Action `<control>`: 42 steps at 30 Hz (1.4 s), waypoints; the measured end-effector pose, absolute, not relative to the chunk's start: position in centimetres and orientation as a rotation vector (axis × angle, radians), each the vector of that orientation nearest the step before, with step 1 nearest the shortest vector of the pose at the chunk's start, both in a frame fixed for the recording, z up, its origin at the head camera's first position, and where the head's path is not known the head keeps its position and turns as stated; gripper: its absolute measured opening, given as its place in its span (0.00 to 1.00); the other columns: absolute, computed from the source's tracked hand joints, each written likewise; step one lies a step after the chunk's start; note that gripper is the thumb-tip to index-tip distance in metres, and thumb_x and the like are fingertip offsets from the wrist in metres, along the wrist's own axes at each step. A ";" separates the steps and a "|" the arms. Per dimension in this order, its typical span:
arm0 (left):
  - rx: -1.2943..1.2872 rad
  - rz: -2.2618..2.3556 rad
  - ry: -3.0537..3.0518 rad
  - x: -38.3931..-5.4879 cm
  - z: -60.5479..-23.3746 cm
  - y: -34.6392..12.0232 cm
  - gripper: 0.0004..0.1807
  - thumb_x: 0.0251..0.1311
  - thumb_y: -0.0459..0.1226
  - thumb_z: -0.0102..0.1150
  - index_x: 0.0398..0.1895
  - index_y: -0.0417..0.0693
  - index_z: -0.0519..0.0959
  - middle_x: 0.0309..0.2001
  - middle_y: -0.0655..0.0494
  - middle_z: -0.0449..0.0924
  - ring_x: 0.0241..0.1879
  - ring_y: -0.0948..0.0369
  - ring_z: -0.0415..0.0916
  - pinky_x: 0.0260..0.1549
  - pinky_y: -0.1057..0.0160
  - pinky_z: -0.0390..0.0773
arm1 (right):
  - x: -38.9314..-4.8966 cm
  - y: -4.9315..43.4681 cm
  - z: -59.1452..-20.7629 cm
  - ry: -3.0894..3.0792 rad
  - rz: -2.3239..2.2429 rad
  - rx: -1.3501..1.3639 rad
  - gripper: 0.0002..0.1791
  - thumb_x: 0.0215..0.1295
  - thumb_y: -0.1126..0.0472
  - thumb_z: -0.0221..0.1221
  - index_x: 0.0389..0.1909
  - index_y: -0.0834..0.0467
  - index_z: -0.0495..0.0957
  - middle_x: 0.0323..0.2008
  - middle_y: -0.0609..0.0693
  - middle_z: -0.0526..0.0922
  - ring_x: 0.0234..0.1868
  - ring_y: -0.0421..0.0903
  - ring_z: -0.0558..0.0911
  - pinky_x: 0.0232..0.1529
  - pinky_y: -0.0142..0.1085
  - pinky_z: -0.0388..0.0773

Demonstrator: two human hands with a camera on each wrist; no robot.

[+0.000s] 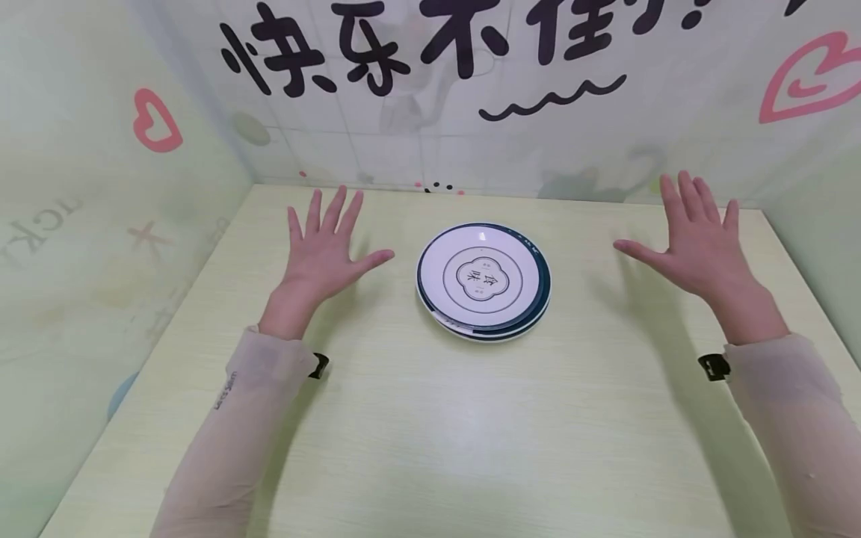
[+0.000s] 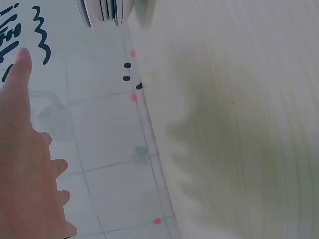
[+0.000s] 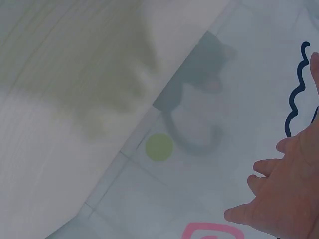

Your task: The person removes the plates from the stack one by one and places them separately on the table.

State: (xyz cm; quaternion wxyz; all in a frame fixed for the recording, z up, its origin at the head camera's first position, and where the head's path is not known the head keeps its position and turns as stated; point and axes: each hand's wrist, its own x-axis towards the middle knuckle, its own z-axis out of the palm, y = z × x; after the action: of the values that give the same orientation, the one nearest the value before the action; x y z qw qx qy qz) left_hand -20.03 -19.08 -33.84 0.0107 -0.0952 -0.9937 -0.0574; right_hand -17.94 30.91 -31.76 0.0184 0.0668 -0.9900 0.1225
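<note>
A short stack of white plates (image 1: 430, 275) with dark teal rims lies near the middle of the table, the top one printed with a flower-shaped emblem. In the left wrist view the edges of the stacked plates (image 2: 103, 11) show at the top. To the left of the stack, my left hand (image 1: 319, 261) is held above the table with fingers spread and thumb toward the plates. On the other side my right hand (image 1: 706, 254) hovers likewise, fingers straight and spread, farther from the stack. Neither hand touches anything.
The pale wooden table (image 1: 457, 448) meets a printed back wall (image 1: 430, 149) with black lettering and pink hearts. Side walls (image 1: 87, 261) stand at left and right. Both forearms wear light sleeves with a dark strap piece near the wrist.
</note>
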 end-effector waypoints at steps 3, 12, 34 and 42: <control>-0.318 -0.190 -3.098 -19.8 -33.8 -18.8 0.58 0.56 0.78 0.39 0.80 0.65 0.28 0.82 0.57 0.25 0.80 0.46 0.18 0.73 0.33 0.19 | -18.0 30.5 -31.6 -3.057 0.402 0.229 0.60 0.64 0.26 0.49 0.80 0.56 0.28 0.80 0.60 0.26 0.80 0.62 0.28 0.73 0.70 0.21; -0.409 -0.224 -3.093 -19.0 -33.7 -17.7 0.59 0.56 0.76 0.44 0.81 0.62 0.32 0.82 0.56 0.27 0.81 0.49 0.19 0.77 0.37 0.23 | -18.3 29.0 -31.4 -3.037 0.497 0.271 0.61 0.64 0.29 0.54 0.80 0.57 0.30 0.80 0.61 0.31 0.80 0.64 0.35 0.78 0.64 0.34; -0.598 -0.349 -3.118 -16.8 -35.0 -15.0 0.62 0.55 0.73 0.52 0.81 0.57 0.32 0.82 0.58 0.33 0.82 0.55 0.34 0.80 0.45 0.27 | -18.4 24.4 -31.1 -3.090 0.551 0.323 0.60 0.61 0.29 0.58 0.81 0.55 0.39 0.81 0.58 0.38 0.79 0.65 0.47 0.71 0.69 0.55; -0.668 -0.449 -3.128 -16.5 -35.7 -14.5 0.64 0.54 0.72 0.55 0.81 0.55 0.32 0.82 0.57 0.35 0.82 0.55 0.36 0.81 0.48 0.30 | -18.2 23.1 -31.2 -3.130 0.573 0.350 0.59 0.61 0.29 0.59 0.80 0.56 0.42 0.80 0.60 0.44 0.78 0.66 0.51 0.72 0.67 0.55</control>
State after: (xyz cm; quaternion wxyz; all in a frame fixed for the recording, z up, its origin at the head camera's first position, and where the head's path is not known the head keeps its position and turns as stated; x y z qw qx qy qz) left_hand -16.54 -14.48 -35.73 -0.0441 -0.2066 -0.9675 -0.1388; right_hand -18.20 23.12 -31.19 -0.0297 0.1093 -0.9773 0.1790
